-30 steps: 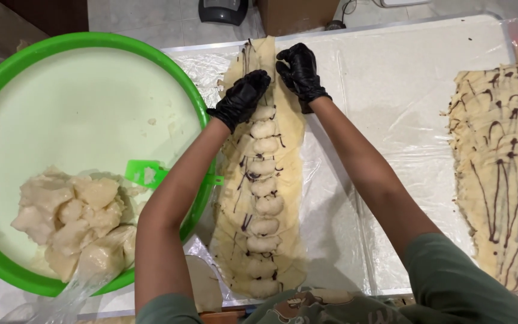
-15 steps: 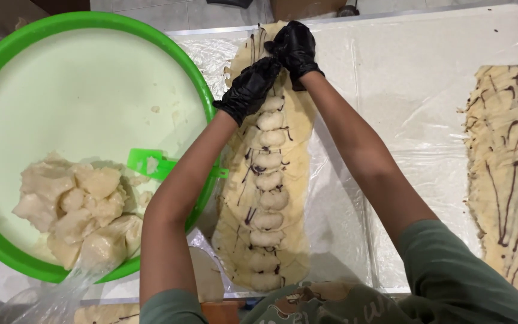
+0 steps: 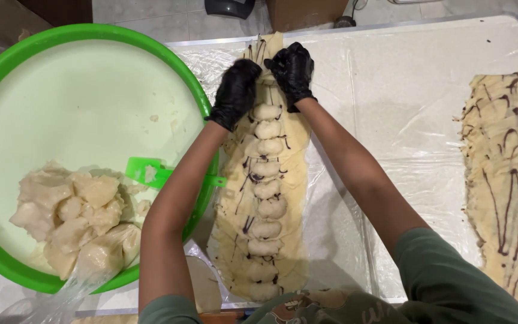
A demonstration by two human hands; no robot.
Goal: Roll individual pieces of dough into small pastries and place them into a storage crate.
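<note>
A long strip of pale dough [image 3: 292,180] lies lengthwise in front of me on plastic sheet, with dark chocolate lines and a row of several white filling lumps [image 3: 266,189] down its middle. My left hand [image 3: 235,93] and my right hand [image 3: 292,71], both in black gloves, pinch the dough's two side edges together over the filling at the far end. The hands almost touch each other there. The far tip of the dough sticks out beyond the fingers.
A big green bowl [image 3: 7,66] at the left holds pale dough chunks [image 3: 70,213] and a green scraper [image 3: 157,174]. A second flat dough sheet with chocolate lines [image 3: 508,180] lies at the right. Plastic film [image 3: 403,102] covers the white tabletop.
Both hands have moved closer together at the dough's far end, drawing its edges inward over the filling. The camera view has shifted slightly.
</note>
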